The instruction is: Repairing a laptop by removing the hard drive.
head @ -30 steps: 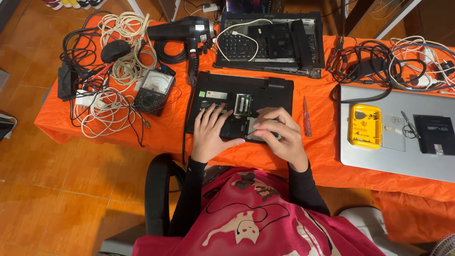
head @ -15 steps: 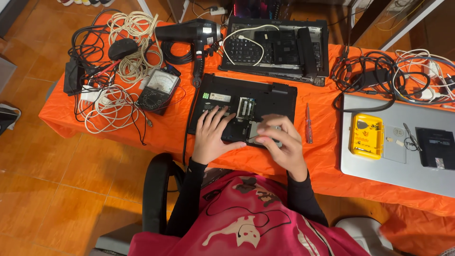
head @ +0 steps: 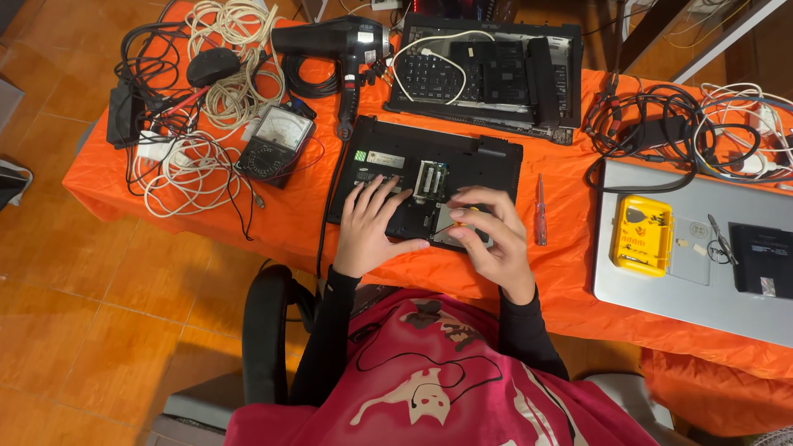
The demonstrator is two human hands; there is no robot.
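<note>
A black laptop (head: 487, 157) lies bottom-up on the orange tablecloth (head: 570, 272), with its service cover off and a memory slot (head: 429, 177) showing. My left hand (head: 372, 227) rests flat on the laptop's near left part, fingers spread. My right hand (head: 491, 244) is over the open bay at the near right edge. Its fingertips pinch a small yellow-tipped tool (head: 472, 212), mostly hidden by the fingers. A silvery part shows just under that hand.
A red-handled screwdriver (head: 540, 211) lies right of the laptop. Further right a yellow case (head: 642, 235) sits on a silver laptop (head: 686, 289). Behind are a dismantled laptop (head: 487, 74), a black blower (head: 330, 40), a multimeter (head: 277, 140) and tangled cables (head: 223, 74).
The view has drifted slightly with my head. Both hands stay on the laptop, and my right hand's fingers have shifted a little over the open bay.
</note>
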